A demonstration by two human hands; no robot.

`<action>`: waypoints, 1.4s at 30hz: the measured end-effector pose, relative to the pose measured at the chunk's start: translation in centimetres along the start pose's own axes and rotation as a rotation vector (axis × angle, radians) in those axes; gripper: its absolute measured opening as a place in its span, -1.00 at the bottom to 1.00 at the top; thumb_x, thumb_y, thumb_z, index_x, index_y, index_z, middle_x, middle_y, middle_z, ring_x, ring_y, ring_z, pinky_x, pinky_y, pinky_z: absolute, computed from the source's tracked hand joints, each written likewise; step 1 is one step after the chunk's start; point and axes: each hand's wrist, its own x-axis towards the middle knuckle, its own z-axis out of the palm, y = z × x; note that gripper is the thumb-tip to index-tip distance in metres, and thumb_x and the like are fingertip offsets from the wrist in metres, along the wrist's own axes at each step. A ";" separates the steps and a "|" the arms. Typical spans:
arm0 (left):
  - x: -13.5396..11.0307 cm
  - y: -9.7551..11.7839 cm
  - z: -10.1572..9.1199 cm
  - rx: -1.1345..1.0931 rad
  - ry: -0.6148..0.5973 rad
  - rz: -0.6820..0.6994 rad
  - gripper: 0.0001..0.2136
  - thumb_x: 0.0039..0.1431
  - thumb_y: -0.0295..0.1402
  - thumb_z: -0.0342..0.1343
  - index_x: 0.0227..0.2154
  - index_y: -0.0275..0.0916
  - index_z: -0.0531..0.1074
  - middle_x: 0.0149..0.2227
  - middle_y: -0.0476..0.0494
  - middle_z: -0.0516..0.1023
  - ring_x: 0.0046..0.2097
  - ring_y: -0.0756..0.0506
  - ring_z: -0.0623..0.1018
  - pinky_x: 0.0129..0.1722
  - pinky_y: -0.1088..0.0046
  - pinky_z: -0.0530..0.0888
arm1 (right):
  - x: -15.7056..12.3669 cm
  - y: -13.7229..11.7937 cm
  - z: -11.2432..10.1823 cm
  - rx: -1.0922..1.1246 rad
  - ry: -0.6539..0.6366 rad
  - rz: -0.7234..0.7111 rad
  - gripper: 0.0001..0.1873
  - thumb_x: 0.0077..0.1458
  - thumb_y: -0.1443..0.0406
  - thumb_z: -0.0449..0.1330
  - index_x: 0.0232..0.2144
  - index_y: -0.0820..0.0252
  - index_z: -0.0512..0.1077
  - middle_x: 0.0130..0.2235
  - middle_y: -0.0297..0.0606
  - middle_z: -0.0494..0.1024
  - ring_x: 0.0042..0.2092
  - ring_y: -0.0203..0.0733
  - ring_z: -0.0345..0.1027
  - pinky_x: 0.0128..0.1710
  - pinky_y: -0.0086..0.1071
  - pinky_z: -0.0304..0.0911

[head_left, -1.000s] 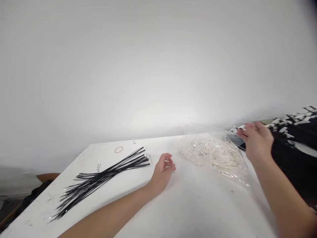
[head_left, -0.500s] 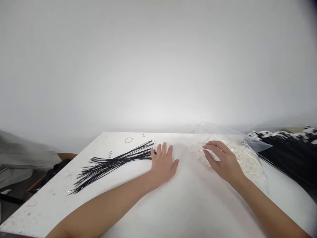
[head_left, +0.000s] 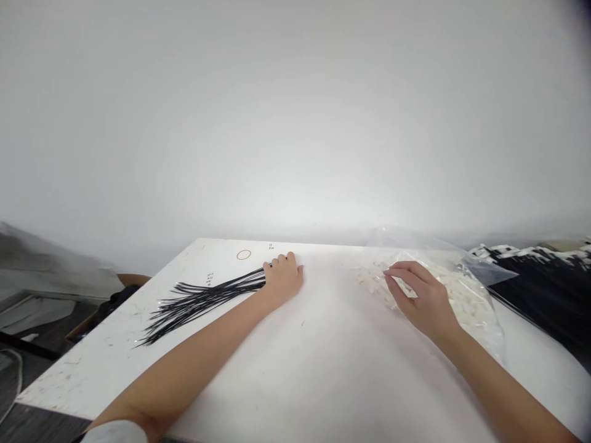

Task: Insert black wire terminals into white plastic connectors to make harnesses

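A bundle of thin black cords (head_left: 198,304) lies slantwise on the white table (head_left: 277,375), its left ends fanned out. My left hand (head_left: 282,280) is closed over the right end of the bundle, fingers curled, hiding the cord ends. Farther right, a clear plastic bag (head_left: 482,307) holds many small white pieces (head_left: 462,292). Just in front of that bag is my right hand (head_left: 422,298), thumb and index fingertip brought together in a pinch. Anything between those fingertips is too small to make out.
An orange rubber band (head_left: 244,254) lies near the table's back edge, with small dark writing on the tabletop nearby. At the far right is a large pile of black cords with white ends (head_left: 549,277). A cardboard box (head_left: 132,280) stands below the table's left side.
My left hand has shifted left and its spread fingers have curled over the cord ends. My right thumb and index finger have drawn together. The view has shifted slightly.
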 end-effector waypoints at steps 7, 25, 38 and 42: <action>0.2 0.0 0.1 0.006 -0.013 -0.014 -0.75 0.10 -0.34 -0.15 -0.20 -0.34 0.26 -0.18 -0.34 0.33 -0.13 -0.23 0.32 -0.18 0.19 0.22 | 0.1 0.0 0.1 0.020 0.002 -0.017 -0.88 0.02 0.34 0.12 -0.33 0.10 0.40 -0.28 -0.24 0.41 -0.25 -0.22 0.34 -0.33 -0.35 0.31; -0.1 0.4 0.6 0.047 0.135 -0.006 -0.70 0.17 -0.33 -0.24 -0.16 -0.41 0.26 -0.23 -0.36 0.31 -0.19 -0.23 0.32 -0.22 0.21 0.19 | 0.2 -0.1 0.0 0.014 -0.015 -0.040 -0.87 0.01 0.37 0.12 -0.33 0.12 0.39 -0.28 -0.22 0.41 -0.23 -0.20 0.33 -0.25 -0.30 0.30; -1.1 1.3 -1.2 0.259 0.545 0.352 -0.73 0.18 -0.44 -0.16 -0.07 -0.27 0.26 -0.19 -0.29 0.40 -0.27 -0.14 0.36 -0.27 0.25 0.16 | 0.1 -0.1 -0.1 0.000 -0.023 -0.058 -0.85 0.00 0.41 0.14 -0.31 0.14 0.38 -0.27 -0.23 0.40 -0.24 -0.23 0.32 -0.25 -0.34 0.28; -2.0 1.8 -1.5 0.300 0.691 0.567 -0.70 0.11 -0.53 -0.09 -0.09 -0.19 0.30 -0.13 -0.21 0.41 -0.24 -0.10 0.37 -0.23 0.26 0.14 | 0.3 -0.2 -0.2 -0.016 -0.010 -0.116 -0.79 -0.02 0.43 0.15 -0.27 0.14 0.38 -0.27 -0.22 0.41 -0.23 -0.23 0.32 -0.23 -0.32 0.27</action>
